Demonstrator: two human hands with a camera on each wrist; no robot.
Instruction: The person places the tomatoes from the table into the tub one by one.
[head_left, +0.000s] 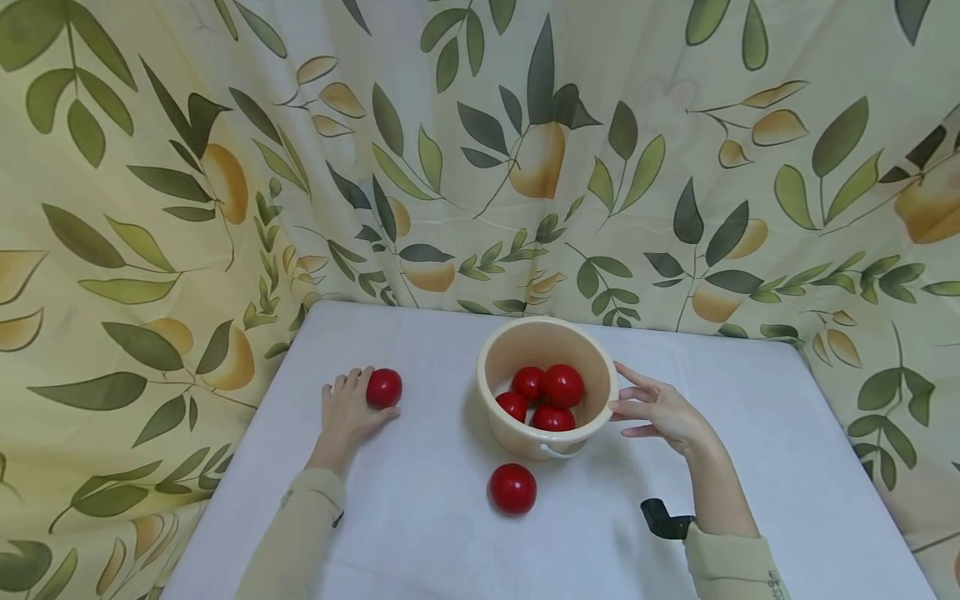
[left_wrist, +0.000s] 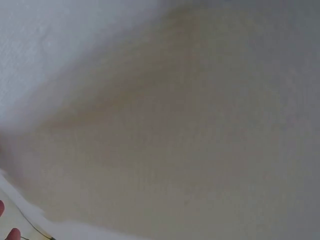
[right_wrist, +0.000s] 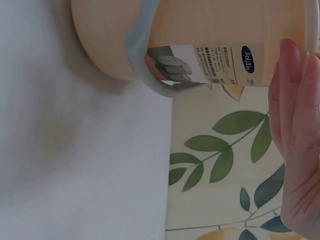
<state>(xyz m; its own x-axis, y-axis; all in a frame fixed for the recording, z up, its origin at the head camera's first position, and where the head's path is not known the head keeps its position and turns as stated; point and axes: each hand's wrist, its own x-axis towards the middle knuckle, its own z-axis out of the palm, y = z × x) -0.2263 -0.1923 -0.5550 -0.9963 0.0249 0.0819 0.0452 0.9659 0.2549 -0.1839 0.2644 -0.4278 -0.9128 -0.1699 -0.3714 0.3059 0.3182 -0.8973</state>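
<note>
At the left of the table my left hand (head_left: pixel 350 408) grips a smooth, round red apple (head_left: pixel 385 388), its fingers beyond it and its thumb on the near side. The left wrist view is mostly a blurred close surface, with fingertips (left_wrist: pixel 14 234) in the lower left corner. A cream bucket (head_left: pixel 525 439) stands upright in the middle, with several red apples (head_left: pixel 562 386) inside. My right hand (head_left: pixel 671 412) touches the bucket's right rim with extended fingers, seen against its outer wall in the right wrist view. Another red apple (head_left: pixel 512 489) lies in front of the bucket.
The bucket's pale handle (right_wrist: pixel 142 45) hangs down its side near a printed label (right_wrist: pixel 220 64). A white cloth covers the table (head_left: pixel 420 533). Behind and to the left hangs a leaf-and-fruit patterned curtain (head_left: pixel 480 225). A black piece (head_left: pixel 663 521) sticks out at the right wrist.
</note>
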